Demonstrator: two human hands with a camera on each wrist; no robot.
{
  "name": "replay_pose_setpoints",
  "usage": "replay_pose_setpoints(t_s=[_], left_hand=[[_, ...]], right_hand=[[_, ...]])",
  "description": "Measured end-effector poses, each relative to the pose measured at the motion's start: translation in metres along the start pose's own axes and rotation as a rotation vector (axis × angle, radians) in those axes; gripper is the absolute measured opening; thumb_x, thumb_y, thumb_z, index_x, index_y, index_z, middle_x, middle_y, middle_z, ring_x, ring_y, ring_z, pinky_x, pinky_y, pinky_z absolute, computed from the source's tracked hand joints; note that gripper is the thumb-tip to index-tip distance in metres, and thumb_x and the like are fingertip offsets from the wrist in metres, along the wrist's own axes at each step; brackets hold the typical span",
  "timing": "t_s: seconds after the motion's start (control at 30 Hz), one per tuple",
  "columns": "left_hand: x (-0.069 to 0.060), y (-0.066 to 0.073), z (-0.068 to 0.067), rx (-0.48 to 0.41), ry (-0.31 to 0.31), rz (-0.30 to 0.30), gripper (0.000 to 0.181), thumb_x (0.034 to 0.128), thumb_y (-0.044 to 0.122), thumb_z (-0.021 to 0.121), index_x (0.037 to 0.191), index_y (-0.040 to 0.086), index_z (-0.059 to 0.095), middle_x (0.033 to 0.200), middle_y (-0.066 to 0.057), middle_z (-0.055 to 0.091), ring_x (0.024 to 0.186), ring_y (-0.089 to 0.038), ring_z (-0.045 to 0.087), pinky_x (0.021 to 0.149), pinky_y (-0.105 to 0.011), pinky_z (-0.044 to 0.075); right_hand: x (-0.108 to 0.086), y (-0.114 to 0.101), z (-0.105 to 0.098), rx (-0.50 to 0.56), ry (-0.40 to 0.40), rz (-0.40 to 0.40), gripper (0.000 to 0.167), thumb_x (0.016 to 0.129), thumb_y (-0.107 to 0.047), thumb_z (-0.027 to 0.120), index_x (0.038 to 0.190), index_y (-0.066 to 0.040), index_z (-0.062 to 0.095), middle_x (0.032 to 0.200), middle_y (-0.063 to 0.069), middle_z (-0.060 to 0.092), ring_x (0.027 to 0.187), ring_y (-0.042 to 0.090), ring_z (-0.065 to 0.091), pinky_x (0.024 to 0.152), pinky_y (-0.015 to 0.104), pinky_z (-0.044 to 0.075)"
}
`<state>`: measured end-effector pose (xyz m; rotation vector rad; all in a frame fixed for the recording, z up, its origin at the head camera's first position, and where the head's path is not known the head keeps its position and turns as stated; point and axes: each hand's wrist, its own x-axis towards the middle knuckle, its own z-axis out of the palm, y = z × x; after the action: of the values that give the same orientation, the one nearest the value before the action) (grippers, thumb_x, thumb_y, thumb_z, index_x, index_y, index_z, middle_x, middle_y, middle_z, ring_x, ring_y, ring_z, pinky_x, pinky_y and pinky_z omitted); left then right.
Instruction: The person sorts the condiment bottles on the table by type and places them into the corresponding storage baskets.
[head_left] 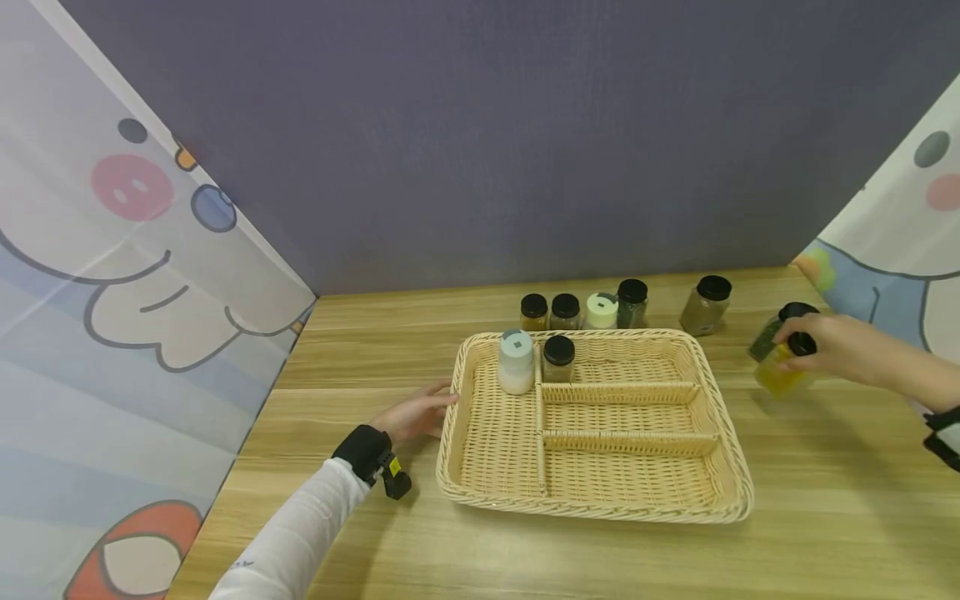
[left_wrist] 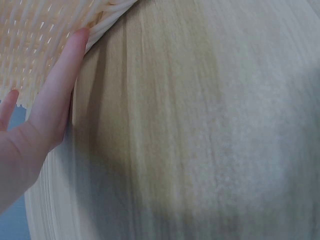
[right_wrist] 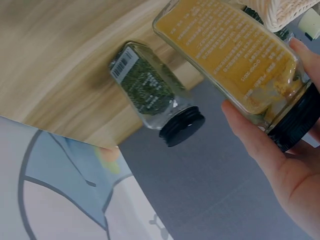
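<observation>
My right hand [head_left: 828,346] grips a spice jar of yellow powder [right_wrist: 232,57] by its black-capped end, to the right of the basket. In the right wrist view, thumb and fingers wrap the neck and white print covers the glass. Just behind it is a jar of green dried herbs [right_wrist: 150,85], also black-capped. On the other side, my left hand [head_left: 416,414] touches the left outer wall of the wicker basket [head_left: 491,467], its visible fingers fairly straight. Inside the basket stand a white-capped shaker [head_left: 516,362], in the left compartment, and a black-capped jar [head_left: 558,360], in the back compartment.
Behind the basket stand two small black-capped jars [head_left: 534,312], a pale-capped shaker [head_left: 602,311] and a dark green jar [head_left: 632,302]. A larger grey-brown jar [head_left: 705,306] is farther right. A dark grey panel [head_left: 525,150] borders the wooden table [head_left: 360,342] at the back.
</observation>
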<state>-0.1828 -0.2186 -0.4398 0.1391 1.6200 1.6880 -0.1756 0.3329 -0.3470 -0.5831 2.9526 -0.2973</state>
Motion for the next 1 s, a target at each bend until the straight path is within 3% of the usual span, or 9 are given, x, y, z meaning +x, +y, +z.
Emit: replay_pose_setpoints(t_s=[0.37,0.6,1.0], left_hand=[[0.001,-0.001,-0.001,-0.002,-0.012,0.003,0.055,0.0945,0.02,0.039,0.14,0.01,0.01,0.134,-0.025,0.033,0.112,-0.03,0.046,0.085,-0.051,0.043],[0.008,-0.01,-0.008,-0.021,0.015,0.002,0.05,0.0952,0.017,0.037,0.139,0.012,0.014,0.132,-0.023,0.038,0.109,-0.028,0.049,0.084,-0.051,0.044],[0.011,-0.014,-0.01,-0.022,0.023,-0.002,0.052,0.0941,0.02,0.04,0.139,0.013,0.015,0.131,-0.021,0.039,0.111,-0.029,0.047,0.085,-0.05,0.043]], right_hand=[[0.007,-0.016,-0.009,-0.028,0.048,-0.06,0.034,0.068,-0.019,0.075,0.092,0.002,0.061,0.082,0.005,0.059,0.068,0.018,0.056,0.053,0.029,0.045],[0.01,-0.027,-0.014,-0.031,0.038,-0.067,0.036,0.069,-0.023,0.074,0.095,-0.001,0.061,0.089,0.01,0.059,0.073,0.018,0.055,0.052,0.026,0.042],[0.017,-0.05,-0.016,-0.071,0.116,-0.188,0.031,0.066,-0.02,0.076,0.089,-0.004,0.063,0.087,0.008,0.062,0.067,0.018,0.058,0.054,0.029,0.048]])
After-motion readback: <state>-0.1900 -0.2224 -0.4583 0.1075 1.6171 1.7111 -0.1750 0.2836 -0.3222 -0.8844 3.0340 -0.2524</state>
